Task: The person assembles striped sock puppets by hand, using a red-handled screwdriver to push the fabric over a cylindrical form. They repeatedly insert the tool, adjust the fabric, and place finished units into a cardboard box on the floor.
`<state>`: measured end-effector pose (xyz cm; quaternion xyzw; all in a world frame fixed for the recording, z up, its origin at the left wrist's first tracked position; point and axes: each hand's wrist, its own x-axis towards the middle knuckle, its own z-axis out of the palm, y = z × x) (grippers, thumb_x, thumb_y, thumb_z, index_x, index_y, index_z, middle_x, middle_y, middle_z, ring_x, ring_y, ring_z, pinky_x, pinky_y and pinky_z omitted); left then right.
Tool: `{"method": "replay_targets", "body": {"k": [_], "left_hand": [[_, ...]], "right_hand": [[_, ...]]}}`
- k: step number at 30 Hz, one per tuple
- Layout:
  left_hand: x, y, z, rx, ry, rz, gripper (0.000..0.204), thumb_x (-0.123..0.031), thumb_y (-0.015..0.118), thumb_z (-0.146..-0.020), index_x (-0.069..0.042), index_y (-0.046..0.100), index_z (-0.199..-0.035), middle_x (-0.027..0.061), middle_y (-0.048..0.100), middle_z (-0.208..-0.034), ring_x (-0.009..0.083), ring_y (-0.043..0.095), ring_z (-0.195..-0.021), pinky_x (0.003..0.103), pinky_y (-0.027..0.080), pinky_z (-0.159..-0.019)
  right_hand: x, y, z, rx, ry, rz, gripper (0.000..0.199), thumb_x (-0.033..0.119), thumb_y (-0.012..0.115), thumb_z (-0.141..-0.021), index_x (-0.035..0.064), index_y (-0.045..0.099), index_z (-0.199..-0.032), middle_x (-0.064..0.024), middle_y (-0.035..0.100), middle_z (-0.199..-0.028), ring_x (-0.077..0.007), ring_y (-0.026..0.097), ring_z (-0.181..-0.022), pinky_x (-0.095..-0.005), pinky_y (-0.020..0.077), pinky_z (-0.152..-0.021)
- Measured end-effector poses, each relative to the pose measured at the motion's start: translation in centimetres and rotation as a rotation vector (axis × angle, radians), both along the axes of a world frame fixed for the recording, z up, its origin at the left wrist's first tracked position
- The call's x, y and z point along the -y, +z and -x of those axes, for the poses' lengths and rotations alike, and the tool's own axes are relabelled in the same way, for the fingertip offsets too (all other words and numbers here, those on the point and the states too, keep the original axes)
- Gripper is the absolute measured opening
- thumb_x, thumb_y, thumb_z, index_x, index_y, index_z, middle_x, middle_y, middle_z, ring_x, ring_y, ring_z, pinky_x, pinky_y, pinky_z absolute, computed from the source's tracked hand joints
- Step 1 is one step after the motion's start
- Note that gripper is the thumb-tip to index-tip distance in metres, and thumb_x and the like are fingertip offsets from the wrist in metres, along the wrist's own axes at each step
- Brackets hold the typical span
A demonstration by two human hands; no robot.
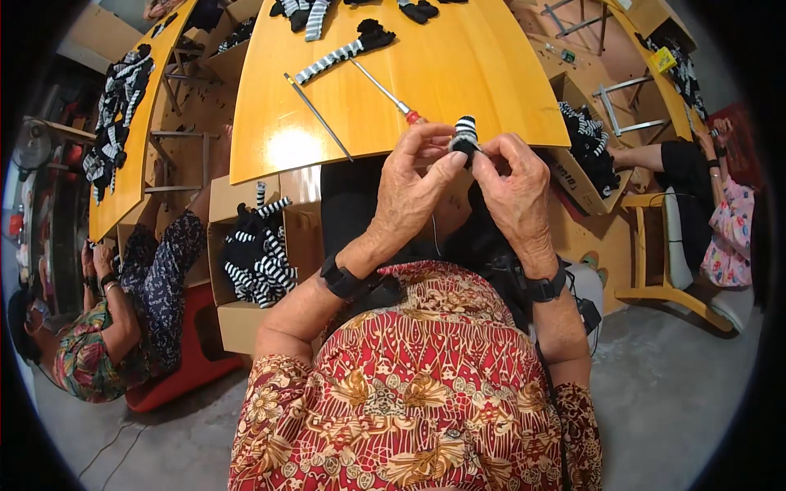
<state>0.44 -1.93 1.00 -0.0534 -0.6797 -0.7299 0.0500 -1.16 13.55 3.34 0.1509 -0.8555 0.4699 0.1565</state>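
Just past the table's near edge, both hands hold a small black-and-white striped knitted piece (466, 131); whether it is a glove or a sock I cannot tell. My left hand (417, 176) pinches its dark end between thumb and fingers. On the other side, my right hand (517, 173) grips the same dark end with thumb and forefinger, the other fingers curled. Beyond my left hand lies a screwdriver (385, 90) with a red handle. A thin rod (318, 114) rests to its left. Farther off, a striped knitted piece with a black end (344, 56) lies flat.
More knitted pieces (315, 16) lie at the far end of the yellow table (491, 65). Cardboard boxes of striped pieces stand left (233, 317) and right (585, 184). People sit at side tables, one left (123, 327) and one right (729, 213).
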Motion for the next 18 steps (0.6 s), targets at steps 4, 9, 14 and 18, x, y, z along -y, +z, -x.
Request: {"method": "replay_targets", "body": {"k": [4,9,14,18], "left_hand": [[0.6,-0.1,0.0,0.038,-0.054,-0.095,0.030,-0.009,0.066,-0.091,-0.003,0.057,-0.119,0.0037,0.062,-0.103,0.0098,0.061,-0.092,0.024,0.052,-0.079],[2.1,-0.3,0.4,0.164,-0.238,-0.136,0.023,-0.007,0.066,-0.089,-0.003,0.058,-0.111,0.0023,0.062,-0.098,0.0071,0.060,-0.086,0.021,0.052,-0.072],[1.7,-0.7,0.3,0.070,-0.267,-0.023,0.016,-0.001,0.064,-0.086,-0.003,0.057,-0.100,-0.0010,0.058,-0.089,0.0039,0.056,-0.081,0.019,0.048,-0.069],[0.2,-1.6,1.3,-0.121,-0.093,0.104,0.023,0.010,0.049,-0.077,0.000,0.055,-0.096,-0.0009,0.052,-0.076,0.0048,0.050,-0.070,0.021,0.044,-0.060]], "right_hand": [[0.3,-0.4,0.0,-0.057,0.109,0.022,0.011,0.004,0.065,-0.081,-0.0003,0.055,-0.080,-0.0112,0.056,-0.076,-0.0271,0.058,-0.071,-0.0358,0.0459,-0.064],[-0.8,-0.7,-0.8,0.106,0.292,0.197,0.010,0.003,0.065,-0.081,-0.0005,0.055,-0.079,-0.0111,0.053,-0.073,-0.0293,0.055,-0.069,-0.0371,0.0455,-0.063],[-0.7,-0.5,-1.6,-0.115,0.347,0.080,0.012,0.001,0.068,-0.076,0.0003,0.055,-0.077,-0.0122,0.052,-0.072,-0.0295,0.055,-0.070,-0.0381,0.0444,-0.064],[-0.5,-0.2,-1.8,-0.302,0.384,-0.031,0.013,-0.001,0.068,-0.073,0.0000,0.056,-0.077,-0.0124,0.052,-0.073,-0.0318,0.055,-0.072,-0.0407,0.0458,-0.067]]}}
